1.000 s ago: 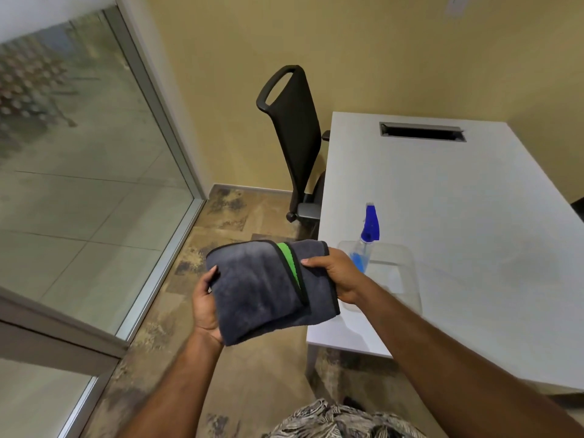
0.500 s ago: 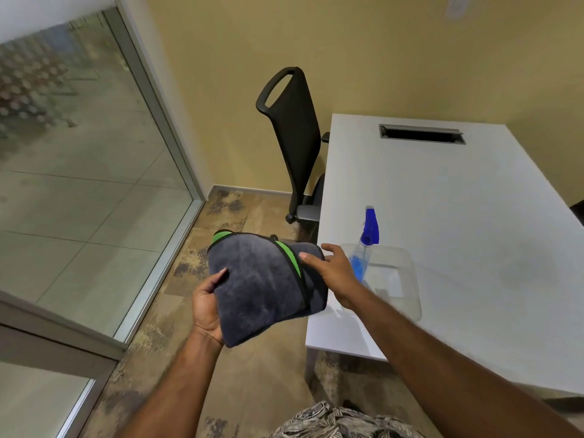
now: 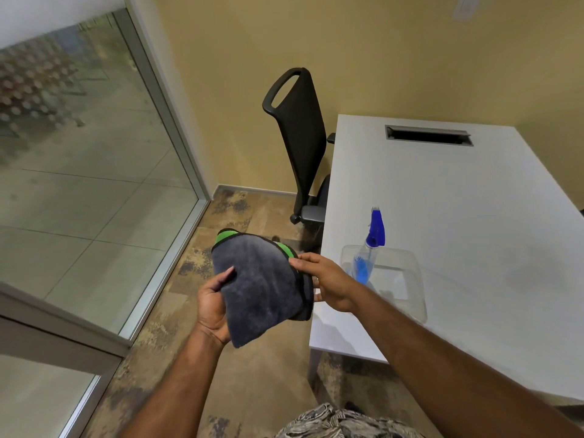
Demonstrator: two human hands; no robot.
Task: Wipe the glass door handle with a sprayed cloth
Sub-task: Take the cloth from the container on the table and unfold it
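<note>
The folded grey cloth (image 3: 264,287), green showing at its top edge, was held in the air between both hands, over the floor just left of the white table (image 3: 458,235). The left hand (image 3: 213,306) cupped its lower left side, thumb on top; the right hand (image 3: 328,284) pinched its right edge. A blue spray bottle (image 3: 369,248) lay in a clear tray (image 3: 410,298) on the table just beyond the right hand.

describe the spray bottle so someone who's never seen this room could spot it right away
Find the white table on the right side of the room. Near its front left corner sits a clear plastic tray, and the spray bottle stands in it. It is clear with blue liquid and a bright blue trigger head, the only blue thing there.
</note>
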